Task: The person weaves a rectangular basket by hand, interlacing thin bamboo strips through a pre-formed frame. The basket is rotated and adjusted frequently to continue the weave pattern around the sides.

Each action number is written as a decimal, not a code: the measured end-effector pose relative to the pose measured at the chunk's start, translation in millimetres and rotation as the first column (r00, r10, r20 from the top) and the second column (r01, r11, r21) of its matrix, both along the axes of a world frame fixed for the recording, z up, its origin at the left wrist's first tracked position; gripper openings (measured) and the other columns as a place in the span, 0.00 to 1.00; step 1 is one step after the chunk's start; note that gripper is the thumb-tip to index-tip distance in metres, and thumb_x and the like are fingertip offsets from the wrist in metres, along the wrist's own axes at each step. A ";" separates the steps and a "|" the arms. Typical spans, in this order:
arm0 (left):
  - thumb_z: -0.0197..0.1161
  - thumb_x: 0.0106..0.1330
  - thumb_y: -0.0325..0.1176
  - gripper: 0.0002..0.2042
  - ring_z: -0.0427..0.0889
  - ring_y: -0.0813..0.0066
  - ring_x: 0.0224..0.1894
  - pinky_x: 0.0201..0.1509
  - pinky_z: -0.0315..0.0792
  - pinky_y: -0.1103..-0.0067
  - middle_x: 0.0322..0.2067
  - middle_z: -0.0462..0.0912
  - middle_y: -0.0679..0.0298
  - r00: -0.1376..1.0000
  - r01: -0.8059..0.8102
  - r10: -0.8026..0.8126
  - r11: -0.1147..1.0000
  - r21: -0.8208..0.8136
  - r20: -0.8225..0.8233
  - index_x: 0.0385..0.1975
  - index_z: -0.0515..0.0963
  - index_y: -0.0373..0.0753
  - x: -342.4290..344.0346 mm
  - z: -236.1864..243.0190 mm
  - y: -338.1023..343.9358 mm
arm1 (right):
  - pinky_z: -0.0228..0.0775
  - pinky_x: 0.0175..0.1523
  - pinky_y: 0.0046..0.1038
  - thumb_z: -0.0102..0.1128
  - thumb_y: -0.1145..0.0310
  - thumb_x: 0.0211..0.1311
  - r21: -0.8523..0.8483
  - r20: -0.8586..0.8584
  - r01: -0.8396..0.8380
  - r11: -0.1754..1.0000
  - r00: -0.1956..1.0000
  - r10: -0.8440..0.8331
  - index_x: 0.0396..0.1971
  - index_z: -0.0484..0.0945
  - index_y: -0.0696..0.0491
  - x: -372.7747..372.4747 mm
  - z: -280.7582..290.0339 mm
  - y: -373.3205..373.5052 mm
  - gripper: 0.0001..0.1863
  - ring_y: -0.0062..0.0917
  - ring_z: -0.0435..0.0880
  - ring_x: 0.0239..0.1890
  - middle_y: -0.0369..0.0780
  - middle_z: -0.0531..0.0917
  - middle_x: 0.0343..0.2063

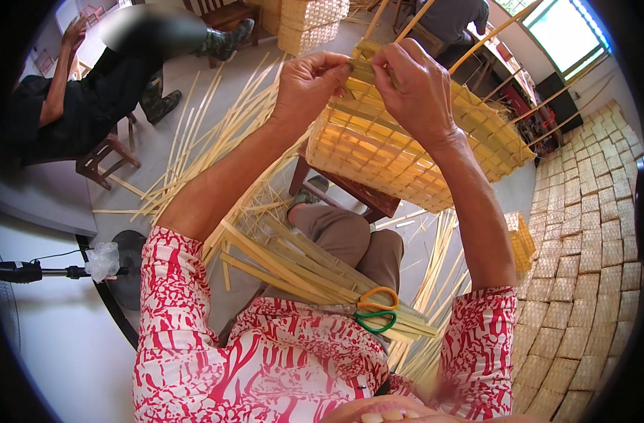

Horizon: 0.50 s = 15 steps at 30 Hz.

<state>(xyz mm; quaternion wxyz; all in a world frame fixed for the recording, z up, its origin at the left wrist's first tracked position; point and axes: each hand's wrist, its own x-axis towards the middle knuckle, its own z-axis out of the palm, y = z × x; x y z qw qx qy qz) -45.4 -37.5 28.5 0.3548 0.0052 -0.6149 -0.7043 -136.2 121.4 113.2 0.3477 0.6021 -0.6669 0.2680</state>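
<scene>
Basket (385, 158) sits on a brown stool (375, 201) by our knees, just under and between our two hands. Our left hand (311, 81) pinches a thin strip (362, 72) at its rim, and our right hand (415, 92) pinches it just beside. The basket is big and yellow, with crossed flat bands, small square gaps and long ends poking up. Slats (322, 264) lie on our lap, with orange and green scissors (378, 308) on top.

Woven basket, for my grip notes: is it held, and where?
Left hand and right hand pinch the basket at its upper-left edge; exact grip unclear.
</scene>
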 end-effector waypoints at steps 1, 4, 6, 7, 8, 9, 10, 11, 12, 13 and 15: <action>0.70 0.69 0.31 0.08 0.81 0.87 0.31 0.38 0.79 0.85 0.31 0.86 0.69 1.000 -0.001 0.001 1.000 -0.002 -0.007 0.43 0.85 0.34 0.8 0.1 0.5 | 0.76 0.33 0.39 0.65 0.72 0.59 0.003 0.006 0.008 1.000 1.000 -0.008 0.30 0.79 0.50 0.8 0.1 1.0 0.03 0.39 0.84 0.30 0.39 0.79 0.28; 0.70 0.69 0.30 0.08 0.81 0.87 0.31 0.38 0.79 0.85 0.32 0.86 0.68 1.000 0.011 -0.011 1.000 0.015 -0.004 0.44 0.85 0.34 -0.1 -1.6 2.9 | 0.76 0.33 0.38 0.66 0.72 0.58 0.010 -0.009 0.025 1.000 1.000 -0.025 0.30 0.79 0.50 1.5 -0.6 2.8 0.03 0.37 0.85 0.31 0.38 0.79 0.29; 0.70 0.69 0.30 0.09 0.82 0.87 0.32 0.37 0.79 0.85 0.32 0.87 0.68 1.000 0.001 0.000 1.000 0.013 -0.024 0.44 0.85 0.34 2.2 0.8 5.1 | 0.77 0.34 0.37 0.66 0.72 0.58 0.012 -0.061 0.034 0.999 0.998 -0.033 0.30 0.80 0.50 1.0 -1.1 3.5 0.03 0.35 0.85 0.33 0.38 0.80 0.30; 0.70 0.69 0.30 0.09 0.82 0.87 0.32 0.37 0.78 0.85 0.32 0.87 0.68 0.999 -0.005 0.005 1.000 0.012 -0.034 0.45 0.85 0.34 3.8 1.8 6.4 | 0.77 0.34 0.37 0.66 0.72 0.57 0.020 -0.071 0.045 0.999 0.997 -0.044 0.30 0.80 0.50 1.7 -1.6 3.5 0.03 0.34 0.85 0.34 0.38 0.80 0.31; 0.70 0.69 0.30 0.09 0.82 0.87 0.32 0.37 0.78 0.85 0.32 0.87 0.68 0.999 -0.014 0.015 1.000 0.013 -0.031 0.45 0.85 0.34 5.0 1.6 7.1 | 0.78 0.35 0.36 0.66 0.72 0.57 0.027 -0.081 0.057 0.998 0.995 -0.055 0.31 0.81 0.49 3.0 -2.3 3.1 0.04 0.33 0.85 0.34 0.37 0.80 0.31; 0.70 0.69 0.30 0.09 0.82 0.87 0.32 0.37 0.78 0.86 0.32 0.87 0.68 0.999 -0.022 0.022 1.000 0.014 -0.033 0.45 0.85 0.34 5.1 0.3 7.8 | 0.78 0.35 0.36 0.66 0.73 0.56 0.036 -0.095 0.071 0.997 0.993 -0.068 0.31 0.81 0.49 3.4 -3.4 3.6 0.04 0.32 0.85 0.35 0.37 0.80 0.32; 0.70 0.69 0.30 0.09 0.82 0.87 0.32 0.37 0.78 0.86 0.32 0.87 0.68 0.999 -0.028 0.029 0.999 0.016 -0.034 0.45 0.86 0.34 4.9 -0.6 8.9 | 0.79 0.36 0.36 0.66 0.73 0.56 0.028 -0.101 0.064 0.998 0.993 -0.061 0.32 0.82 0.49 3.9 -4.6 5.1 0.04 0.32 0.86 0.36 0.36 0.80 0.33; 0.70 0.69 0.30 0.09 0.82 0.87 0.32 0.37 0.78 0.86 0.32 0.87 0.68 0.999 -0.028 0.028 0.999 0.019 -0.024 0.45 0.85 0.34 4.3 -0.9 10.8 | 0.79 0.37 0.35 0.66 0.74 0.56 0.020 -0.106 0.057 0.998 0.993 -0.055 0.33 0.83 0.49 4.8 -5.9 7.2 0.05 0.31 0.86 0.37 0.35 0.81 0.34; 0.70 0.69 0.30 0.09 0.82 0.87 0.33 0.37 0.78 0.86 0.33 0.87 0.68 0.999 -0.035 0.035 0.999 0.020 -0.011 0.45 0.85 0.34 5.9 -0.7 11.7 | 0.80 0.37 0.35 0.65 0.74 0.55 0.011 -0.108 0.043 0.999 0.993 -0.042 0.34 0.83 0.49 6.0 -7.4 7.0 0.06 0.31 0.86 0.38 0.35 0.81 0.34; 0.70 0.69 0.31 0.10 0.82 0.87 0.33 0.37 0.78 0.86 0.33 0.87 0.68 0.999 -0.042 0.042 0.999 0.021 0.003 0.45 0.84 0.34 7.1 -0.5 12.0 | 0.80 0.37 0.34 0.65 0.75 0.55 -0.003 -0.125 0.023 1.000 0.992 -0.023 0.35 0.84 0.49 6.7 -8.0 6.4 0.07 0.31 0.86 0.38 0.34 0.82 0.35; 0.70 0.69 0.32 0.11 0.82 0.86 0.34 0.37 0.79 0.85 0.34 0.86 0.68 0.998 -0.052 0.052 0.999 0.000 -0.019 0.47 0.83 0.34 6.0 0.0 11.5 | 0.80 0.38 0.33 0.64 0.76 0.55 -0.027 -0.161 -0.011 1.000 0.987 0.006 0.36 0.85 0.49 7.6 -7.0 6.6 0.09 0.32 0.87 0.37 0.33 0.83 0.37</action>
